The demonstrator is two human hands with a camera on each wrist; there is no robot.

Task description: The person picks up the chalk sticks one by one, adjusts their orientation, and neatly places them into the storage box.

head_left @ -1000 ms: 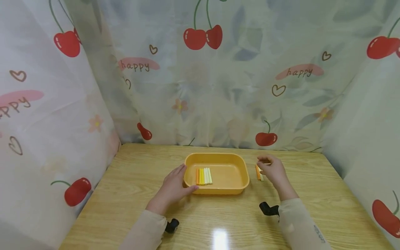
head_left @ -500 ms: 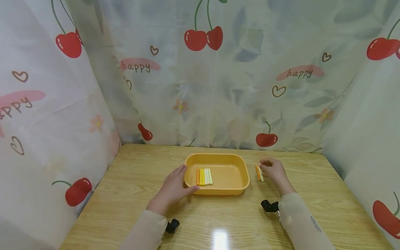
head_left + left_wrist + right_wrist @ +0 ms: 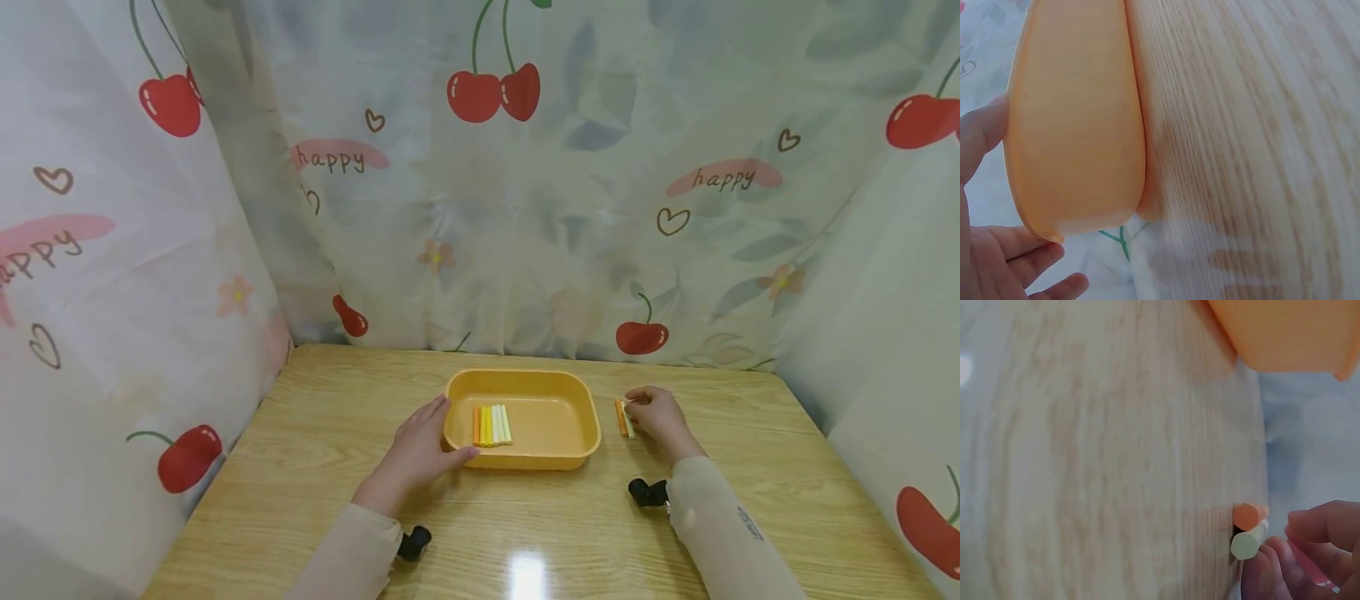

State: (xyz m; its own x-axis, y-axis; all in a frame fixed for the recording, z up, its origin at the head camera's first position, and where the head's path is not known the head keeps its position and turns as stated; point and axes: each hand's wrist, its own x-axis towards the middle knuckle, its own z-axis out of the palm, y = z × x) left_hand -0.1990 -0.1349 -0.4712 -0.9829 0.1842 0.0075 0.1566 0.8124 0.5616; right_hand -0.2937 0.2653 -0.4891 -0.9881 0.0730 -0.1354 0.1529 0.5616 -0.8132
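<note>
A yellow-orange plastic tray [image 3: 555, 461] stands on the table, with a row of orange, yellow and whitish chalk sticks [image 3: 492, 426] at its left end. My left hand [image 3: 417, 450] rests at the tray's near left corner, thumb along the front rim and fingers along the side. Right of the tray lie an orange chalk [image 3: 1248, 516] and a pale green chalk [image 3: 1245, 546], side by side. My right hand [image 3: 660, 418] is over the far part of this pair. Its fingertips are right at the pale chalk, with a gap showing between the upper digit and the lower fingers.
The wood-grain table [image 3: 480, 533] carries a bright reflection near its front. A curtain [image 3: 525, 208] printed with cherries hangs behind and at both sides. Black wrist mounts [image 3: 647, 492] stick out at the sleeves.
My right hand has come down and slightly right at the loose chalks, leaving more of the pale one uncovered. The left hand and the tray stay in place.
</note>
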